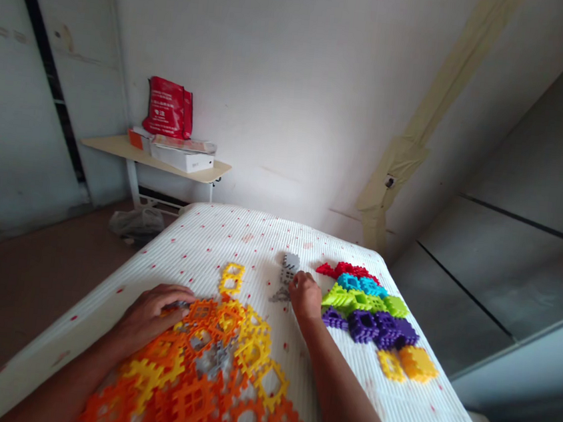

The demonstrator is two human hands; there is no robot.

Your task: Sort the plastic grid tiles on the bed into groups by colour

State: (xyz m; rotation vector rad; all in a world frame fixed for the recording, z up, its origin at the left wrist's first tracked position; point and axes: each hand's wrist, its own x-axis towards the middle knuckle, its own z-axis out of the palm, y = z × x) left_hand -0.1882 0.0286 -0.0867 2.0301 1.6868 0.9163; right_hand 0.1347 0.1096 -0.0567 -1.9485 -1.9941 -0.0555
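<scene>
Coloured stacks (pixel 359 304) are set right of the right hand (pixel 306 296), grey pieces (pixel 291 262) beyond its fingers; a mixed pile (pixel 213 358) beside the left hand (pixel 154 310) is left unsorted; neither hand's finger grip can be told.

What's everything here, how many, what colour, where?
sheet: one, white, red-spotted, underneath
mixed pile: one, orange, yellow and grey, front
yellow pieces: count unclear, yellow, beyond pile
red row: one, red, right, farthest
blue row: one, light blue, next
green row: one, lime, next
purple row: one, purple, next
golden pieces: two groups, yellow-orange, nearest
grey pieces: several, grey, left of rows
table: one, pale, back left
red bag: one, red, above table
white box: one, white, on table
plastic bundle: one, whitish, floor
tape: one stretch, yellowish, wall
grey panels: several, grey, right
left hand: one, bare, pile's edge
right hand: one, bare, at grey pieces
</scene>
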